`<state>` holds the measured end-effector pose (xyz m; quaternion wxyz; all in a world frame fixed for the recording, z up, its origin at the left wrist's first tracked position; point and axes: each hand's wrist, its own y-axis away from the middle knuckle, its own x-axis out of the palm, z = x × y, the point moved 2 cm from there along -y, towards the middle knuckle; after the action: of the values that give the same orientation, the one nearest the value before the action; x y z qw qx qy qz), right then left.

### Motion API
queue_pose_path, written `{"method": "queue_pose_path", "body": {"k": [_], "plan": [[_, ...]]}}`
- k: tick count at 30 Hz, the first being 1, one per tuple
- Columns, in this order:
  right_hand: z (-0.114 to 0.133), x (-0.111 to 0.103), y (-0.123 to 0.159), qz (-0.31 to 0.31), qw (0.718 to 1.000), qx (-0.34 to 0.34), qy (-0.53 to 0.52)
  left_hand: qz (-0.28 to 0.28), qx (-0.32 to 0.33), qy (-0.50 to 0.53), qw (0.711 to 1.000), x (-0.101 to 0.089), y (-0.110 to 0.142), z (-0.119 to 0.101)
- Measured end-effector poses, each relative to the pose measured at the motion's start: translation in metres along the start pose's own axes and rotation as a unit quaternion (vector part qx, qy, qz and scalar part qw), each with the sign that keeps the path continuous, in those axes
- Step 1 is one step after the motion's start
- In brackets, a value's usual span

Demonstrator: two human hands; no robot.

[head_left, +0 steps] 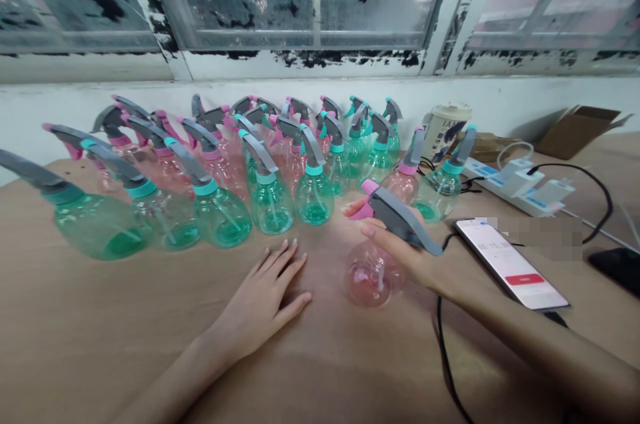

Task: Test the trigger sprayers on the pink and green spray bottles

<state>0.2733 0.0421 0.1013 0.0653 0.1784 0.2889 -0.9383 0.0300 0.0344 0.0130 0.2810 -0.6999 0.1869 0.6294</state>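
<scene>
My right hand (400,244) is wrapped round the neck of a pink spray bottle (370,281) with a grey and pink trigger head. The bottle is see-through and round, and its nozzle points up and to the left. Whether its base touches the table I cannot tell. My left hand (273,294) lies flat on the wooden table (100,331), fingers spread, holding nothing. Just beyond its fingertips stands a green spray bottle (270,204) with a little green showing at its bottom. Another green spray bottle (315,194) is beside that one.
Several more pink and green spray bottles (223,217) crowd the back of the table. To the right lie a lit phone (510,264), a white power strip (515,187) with chargers, and black cables (445,357). A paper cup (445,127) and a cardboard box (580,131) stand near the wall.
</scene>
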Motion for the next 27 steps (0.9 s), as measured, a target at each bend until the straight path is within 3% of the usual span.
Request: {"method": "queue_pose_path", "body": {"k": [7, 16, 27], "plan": [[-0.0050, 0.0001, 0.0019, 0.001, 1.000, 0.007, 0.005, 0.004, 0.000, 0.001, 1.000, 0.0007, -0.0007, 0.0001], [-0.0035, -0.0031, 0.0019, -0.021, 0.998, -0.031, 0.049, 0.000, 0.003, 0.011, 1.000, 0.0007, -0.0010, -0.0002], [-0.0042, -0.0046, 0.0037, 0.010, 0.999, -0.011, 0.030, 0.005, 0.002, 0.002, 1.000, 0.0007, -0.0011, 0.0001]]}}
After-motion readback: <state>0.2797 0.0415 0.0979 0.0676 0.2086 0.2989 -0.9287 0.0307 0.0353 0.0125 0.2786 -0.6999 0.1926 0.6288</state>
